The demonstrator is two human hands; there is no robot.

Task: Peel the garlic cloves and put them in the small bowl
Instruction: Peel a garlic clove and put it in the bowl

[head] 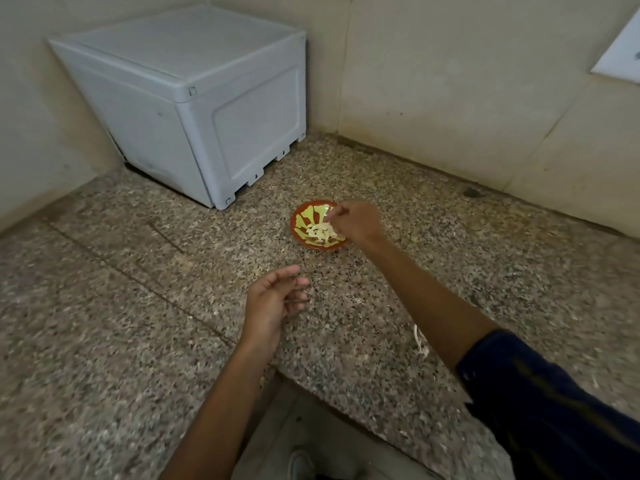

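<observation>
A small red bowl [301, 216] with a yellow-green pattern sits on the speckled granite counter [138, 306]. Several pale peeled garlic cloves [320, 231] lie heaped inside it. My right hand [356, 221] hovers over the bowl's right rim, fingers bent down toward the cloves. Blur hides whether they pinch a clove. My left hand [273, 299] floats above the counter in front of the bowl, palm turned inward, fingers loosely curled and holding nothing.
A white plastic box [194, 105] stands in the back left corner against the tiled walls. A pale scrap of garlic peel [420, 341] lies on the counter beside my right forearm. The counter's inner edge [346, 407] drops to the floor near me.
</observation>
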